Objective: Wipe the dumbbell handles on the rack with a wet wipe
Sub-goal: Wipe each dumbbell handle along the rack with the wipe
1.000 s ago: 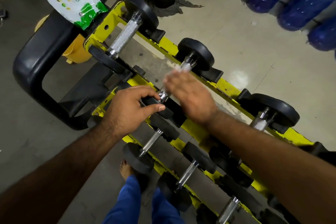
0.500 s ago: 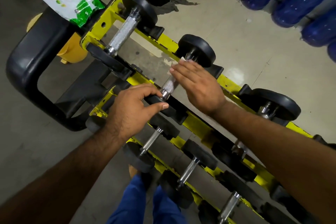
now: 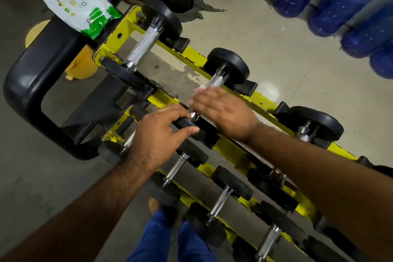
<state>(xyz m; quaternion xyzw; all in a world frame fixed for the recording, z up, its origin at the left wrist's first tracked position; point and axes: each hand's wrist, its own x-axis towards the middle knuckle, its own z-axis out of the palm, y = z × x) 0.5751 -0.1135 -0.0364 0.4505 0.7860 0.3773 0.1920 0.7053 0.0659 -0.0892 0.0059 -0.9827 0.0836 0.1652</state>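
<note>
The second dumbbell [image 3: 214, 87] lay on the yellow rack [image 3: 263, 102]. Its near weight was gripped by the left hand [image 3: 161, 136]. The wet wipe [image 3: 200, 89] was pressed on its handle under the right hand [image 3: 225, 112], best rubbed end to end.

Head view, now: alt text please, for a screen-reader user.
A person's right hand rubs a wet wipe along a dumbbell handle on a yellow rack, while the left hand grips that dumbbell's near black weight. A wipes packet lies beyond the rack.
</note>
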